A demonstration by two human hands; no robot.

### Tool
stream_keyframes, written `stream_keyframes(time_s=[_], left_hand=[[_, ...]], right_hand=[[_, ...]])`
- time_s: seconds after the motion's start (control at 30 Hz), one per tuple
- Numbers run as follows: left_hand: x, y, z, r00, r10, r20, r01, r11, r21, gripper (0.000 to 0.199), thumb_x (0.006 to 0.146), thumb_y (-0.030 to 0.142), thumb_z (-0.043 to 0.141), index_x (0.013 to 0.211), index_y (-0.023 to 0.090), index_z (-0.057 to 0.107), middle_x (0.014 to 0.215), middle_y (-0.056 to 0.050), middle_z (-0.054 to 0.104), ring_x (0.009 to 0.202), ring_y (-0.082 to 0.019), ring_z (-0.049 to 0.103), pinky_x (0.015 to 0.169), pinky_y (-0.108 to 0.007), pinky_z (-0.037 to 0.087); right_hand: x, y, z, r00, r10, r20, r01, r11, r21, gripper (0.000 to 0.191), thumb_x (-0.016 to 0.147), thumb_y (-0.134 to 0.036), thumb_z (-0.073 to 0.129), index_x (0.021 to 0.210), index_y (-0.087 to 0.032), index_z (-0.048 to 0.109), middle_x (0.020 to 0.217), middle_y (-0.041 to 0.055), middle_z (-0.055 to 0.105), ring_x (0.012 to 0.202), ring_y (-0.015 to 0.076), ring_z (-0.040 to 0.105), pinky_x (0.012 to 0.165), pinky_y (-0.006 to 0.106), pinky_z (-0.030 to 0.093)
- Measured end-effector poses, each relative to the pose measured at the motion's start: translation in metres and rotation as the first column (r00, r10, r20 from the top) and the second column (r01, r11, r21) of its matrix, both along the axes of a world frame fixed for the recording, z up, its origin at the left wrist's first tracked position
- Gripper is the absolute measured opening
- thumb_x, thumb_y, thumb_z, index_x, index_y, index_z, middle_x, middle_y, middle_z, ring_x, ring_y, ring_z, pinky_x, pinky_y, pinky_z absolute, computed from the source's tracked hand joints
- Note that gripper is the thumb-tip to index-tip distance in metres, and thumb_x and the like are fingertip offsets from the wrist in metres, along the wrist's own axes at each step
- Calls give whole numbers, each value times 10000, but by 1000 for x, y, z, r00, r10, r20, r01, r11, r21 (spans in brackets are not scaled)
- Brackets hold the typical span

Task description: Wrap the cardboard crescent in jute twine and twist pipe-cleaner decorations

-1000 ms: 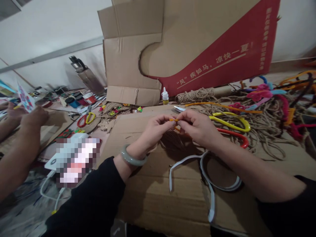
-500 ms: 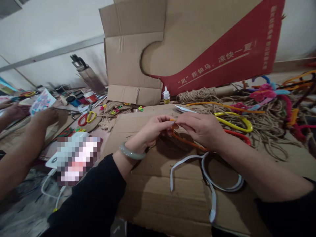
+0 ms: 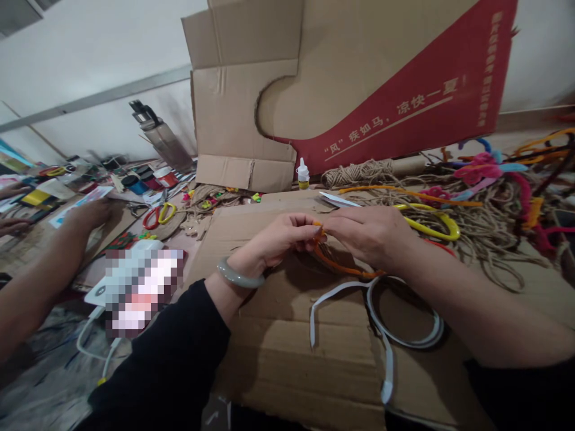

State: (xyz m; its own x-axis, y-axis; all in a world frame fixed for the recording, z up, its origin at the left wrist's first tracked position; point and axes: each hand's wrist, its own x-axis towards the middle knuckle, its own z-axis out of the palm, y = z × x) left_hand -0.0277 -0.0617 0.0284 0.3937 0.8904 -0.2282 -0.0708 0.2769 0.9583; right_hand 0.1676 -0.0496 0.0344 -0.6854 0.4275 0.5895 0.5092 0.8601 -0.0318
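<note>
An orange pipe cleaner (image 3: 344, 267) runs between my hands above a cardboard sheet (image 3: 287, 353). My left hand (image 3: 287, 236), with a pale bangle (image 3: 240, 274) at the wrist, pinches it between thumb and fingers. My right hand (image 3: 371, 236) has its fingers closed at the same spot, meeting the left fingertips; its thumb is largely hidden. Below the right hand lies a coil of white double-sided tape or strip (image 3: 381, 317), with loose ends on the cardboard. Scissors with yellow and red handles (image 3: 433, 221) lie behind the right hand, blades partly showing.
A glue bottle (image 3: 302, 173) stands before an upright cardboard panel (image 3: 247, 120). Jute twine (image 3: 480, 239) and coloured pipe cleaners (image 3: 480, 173) are heaped right. A phone (image 3: 146, 290), smaller scissors (image 3: 159, 215), paint jars (image 3: 165, 176), a bottle (image 3: 164, 140) and another person's arm (image 3: 58, 245) are left.
My fingers have shifted slightly while working the orange pipe cleaner, and more of it shows below them. At the left, the other person's patterned paper has been lowered flat.
</note>
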Motion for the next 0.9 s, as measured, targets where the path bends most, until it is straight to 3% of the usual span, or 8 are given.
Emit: stream_keyframes(time_s=[0.27,0.37,0.47,0.53,0.67,0.73,0.8,0.9], left_hand=[[4,1,-3,967,82,-243,-20,969,247,118,726,236,629,767,126,626,631,5,617,540,-66,530,530,-195,405],[7,-1,-6,894,219,-390,23,848,529,108,746,171,565,805,136,649,721,-9,660,629,-92,570,610,-220,452],[10,-5,-7,774,410,-482,142,629,764,138,770,130,534,834,155,653,780,-23,677,713,-118,598,690,-247,471],[11,-9,-7,682,538,-494,238,475,847,125,793,125,524,830,159,638,783,-36,670,733,-131,600,698,-257,474],[11,-15,-5,603,652,-460,376,276,885,127,848,152,479,805,155,598,808,-65,654,797,-152,604,734,-279,480],[11,-14,-5,632,642,-435,336,279,900,115,836,143,486,804,160,595,819,-61,654,807,-149,602,746,-280,477],[9,-8,-6,692,598,-404,193,386,902,92,792,122,516,793,164,597,778,-37,648,752,-133,593,708,-266,470],[6,2,-6,804,490,-337,-110,679,726,27,734,141,564,742,158,583,662,7,604,610,-97,545,605,-233,442]], right_hand=[[-9,-5,0,949,-265,173,290,946,-143,260,863,-281,434,840,-175,670,806,60,690,670,168,584,525,278,269],[-14,-6,2,926,-344,155,376,870,-320,252,846,-285,431,851,-189,664,810,60,689,682,187,577,555,286,279],[-19,-5,4,929,-367,54,334,765,-551,188,794,-251,457,767,-190,633,702,39,644,644,169,540,569,278,307],[-22,-4,4,925,-375,-68,208,646,-735,136,753,-225,468,672,-187,570,579,9,565,552,139,490,533,262,314],[-30,-6,3,825,-465,-321,-229,244,-942,115,697,-191,443,583,-199,451,437,-49,399,383,86,346,407,229,259],[-31,-7,3,785,-484,-387,-348,173,-921,116,707,-208,457,593,-194,462,433,-54,396,365,75,326,381,219,239],[-30,-7,2,792,-459,-403,-345,208,-915,144,745,-252,483,618,-185,487,462,-44,446,371,72,359,381,214,249],[-24,-3,0,848,-376,-373,-188,445,-876,175,783,-299,515,666,-175,550,513,-30,513,403,80,413,416,220,301]])
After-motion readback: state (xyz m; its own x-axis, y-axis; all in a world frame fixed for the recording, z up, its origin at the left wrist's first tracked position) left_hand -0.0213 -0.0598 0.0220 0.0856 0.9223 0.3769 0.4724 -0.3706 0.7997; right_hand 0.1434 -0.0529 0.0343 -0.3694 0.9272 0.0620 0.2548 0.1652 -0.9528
